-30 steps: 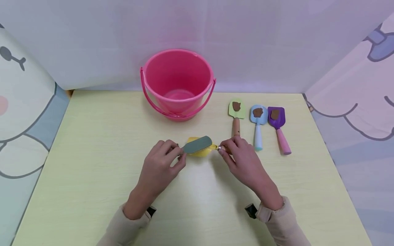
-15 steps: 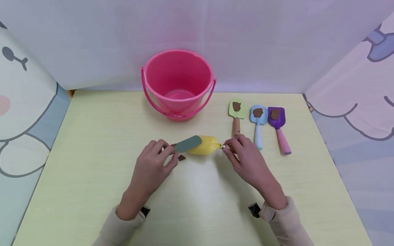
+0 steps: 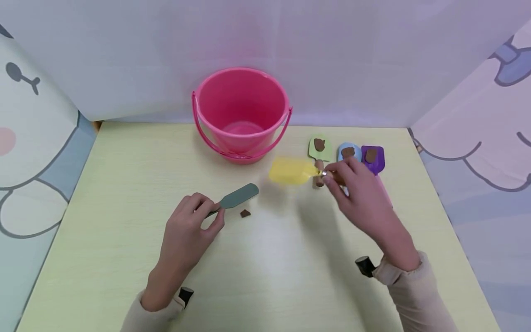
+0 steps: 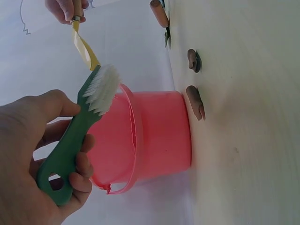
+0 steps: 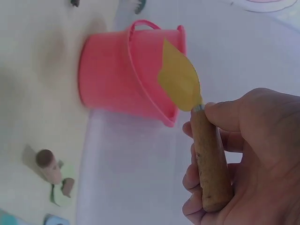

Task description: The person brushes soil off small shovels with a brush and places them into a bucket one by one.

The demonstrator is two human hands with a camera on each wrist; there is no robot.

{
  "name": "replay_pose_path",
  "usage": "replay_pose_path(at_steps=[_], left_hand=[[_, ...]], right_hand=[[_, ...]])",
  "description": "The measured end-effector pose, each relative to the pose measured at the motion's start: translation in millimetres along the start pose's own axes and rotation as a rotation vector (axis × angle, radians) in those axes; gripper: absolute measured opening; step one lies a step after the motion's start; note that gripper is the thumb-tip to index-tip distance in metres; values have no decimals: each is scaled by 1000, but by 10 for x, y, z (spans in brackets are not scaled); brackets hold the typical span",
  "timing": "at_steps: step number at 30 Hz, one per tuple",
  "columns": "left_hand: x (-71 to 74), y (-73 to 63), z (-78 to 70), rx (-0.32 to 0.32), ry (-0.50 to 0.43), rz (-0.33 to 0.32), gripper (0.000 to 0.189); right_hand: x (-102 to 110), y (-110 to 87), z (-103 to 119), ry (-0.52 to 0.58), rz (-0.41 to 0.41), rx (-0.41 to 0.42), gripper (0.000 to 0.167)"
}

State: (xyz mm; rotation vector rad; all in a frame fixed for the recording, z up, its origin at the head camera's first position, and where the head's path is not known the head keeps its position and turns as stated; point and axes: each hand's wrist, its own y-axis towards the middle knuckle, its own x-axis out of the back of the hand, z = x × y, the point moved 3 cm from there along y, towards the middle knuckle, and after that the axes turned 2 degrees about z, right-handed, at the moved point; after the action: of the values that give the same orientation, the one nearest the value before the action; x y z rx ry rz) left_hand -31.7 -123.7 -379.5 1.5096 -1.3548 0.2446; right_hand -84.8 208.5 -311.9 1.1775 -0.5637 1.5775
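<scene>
My left hand (image 3: 186,230) grips a green brush (image 3: 238,196) just above the table. White bristles (image 4: 103,89) show on the brush's head in the left wrist view. My right hand (image 3: 365,198) holds the wooden handle (image 5: 210,159) of a small shovel with a yellow blade (image 3: 292,170), raised off the table in front of the pink bucket (image 3: 242,103). A small brown piece (image 3: 245,213) lies on the table below the brush's tip. Whether anything sits on the yellow blade cannot be made out; it is blurred in the head view.
To the right lie a light green shovel (image 3: 325,153), a blue one (image 3: 352,148) and a purple one (image 3: 378,166), each with a brown patch on its blade. My right hand partly covers their handles. Curtains stand behind the table (image 3: 124,184).
My right hand has lifted the yellow shovel and carried it right and away from me, toward the bucket. My left hand has drawn the brush left, and the brown piece now shows on the table.
</scene>
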Motion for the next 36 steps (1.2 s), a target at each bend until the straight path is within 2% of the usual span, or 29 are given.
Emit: replay_pose_path(at_steps=[7, 13, 24, 30, 36], left_hand=[[64, -54, 44, 23, -14, -20, 18], [106, -112, 78, 44, -26, -44, 20], [181, -167, 58, 72, -21, -33, 16], [197, -211, 31, 81, -27, -50, 18], [220, -246, -19, 88, -39, -29, 10]], right_hand=[[444, 351, 87, -40, -57, 21, 22], [572, 768, 244, -40, -15, 38, 27], [355, 1536, 444, -128, 166, 75, 35], [158, 1856, 469, -185, 271, 73, 37], [-87, 2105, 468, -247, 398, 64, 38]])
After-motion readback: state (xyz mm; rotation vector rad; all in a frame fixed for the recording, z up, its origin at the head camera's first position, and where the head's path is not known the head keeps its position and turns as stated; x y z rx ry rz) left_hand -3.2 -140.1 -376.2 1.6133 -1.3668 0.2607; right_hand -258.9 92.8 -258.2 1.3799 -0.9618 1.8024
